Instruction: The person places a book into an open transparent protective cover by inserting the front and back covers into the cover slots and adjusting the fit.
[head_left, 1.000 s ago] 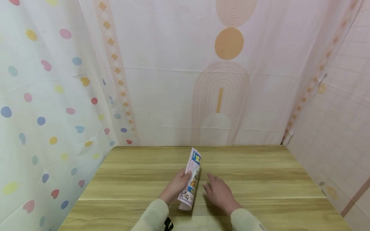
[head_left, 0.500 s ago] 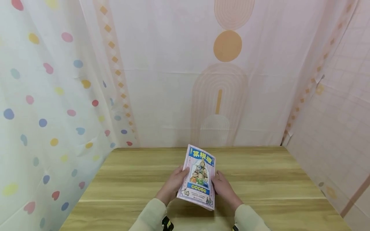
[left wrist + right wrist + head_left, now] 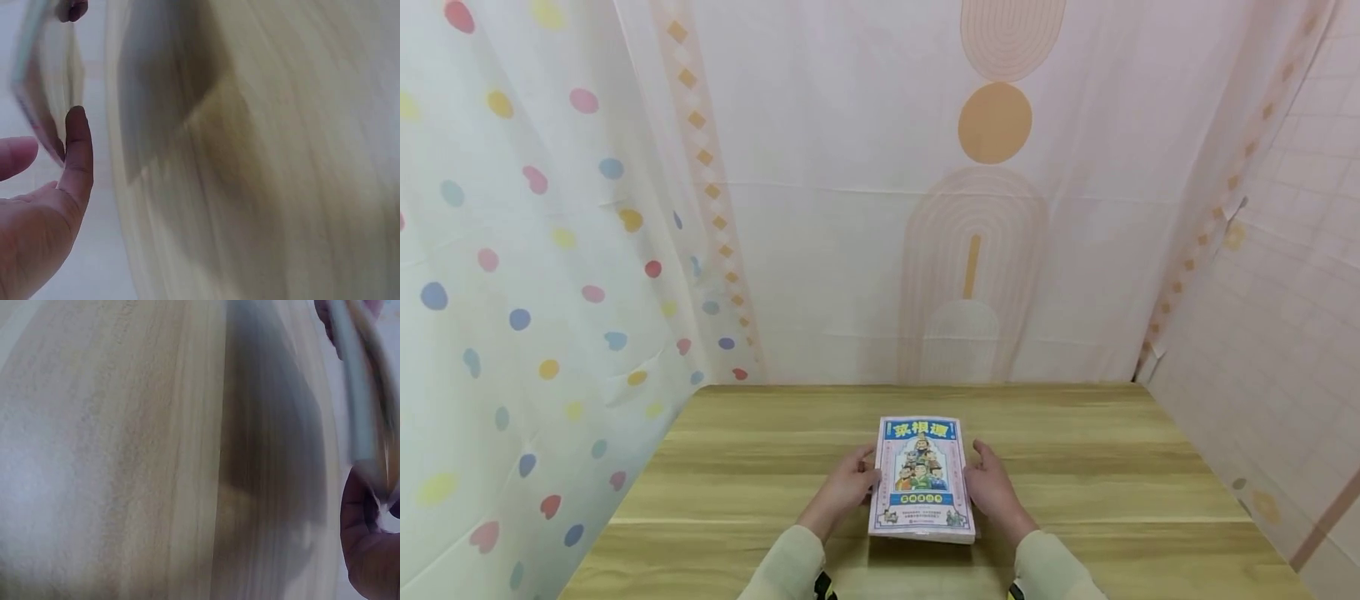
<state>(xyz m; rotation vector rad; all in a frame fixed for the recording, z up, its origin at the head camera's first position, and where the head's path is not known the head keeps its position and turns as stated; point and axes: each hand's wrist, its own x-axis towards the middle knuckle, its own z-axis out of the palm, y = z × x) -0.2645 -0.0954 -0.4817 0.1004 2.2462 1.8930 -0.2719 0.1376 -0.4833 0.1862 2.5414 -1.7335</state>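
Observation:
A book (image 3: 922,467) with a pink and blue cover, cartoon figures and yellow title characters faces up between my two hands in the head view. My left hand (image 3: 844,485) holds its left edge; in the left wrist view, fingers (image 3: 79,140) reach under the book (image 3: 37,100) and the thumb is on the cover side. On the right edge, my right hand (image 3: 992,486) grips with fingers curled, as the right wrist view shows near the blurred book (image 3: 359,394). The book is above the tabletop, casting a shadow.
The wood-grain table (image 3: 760,467) stretches around the hands. Behind it hangs a pale curtain (image 3: 820,250) with arch shapes. A dotted curtain (image 3: 550,333) borders the left side and a grid-patterned one (image 3: 1262,350) the right.
The book, edge-on in the left hand alone at first, has turned cover up. My right hand has come to its right edge, and the book has straightened and lowered, lying flatter.

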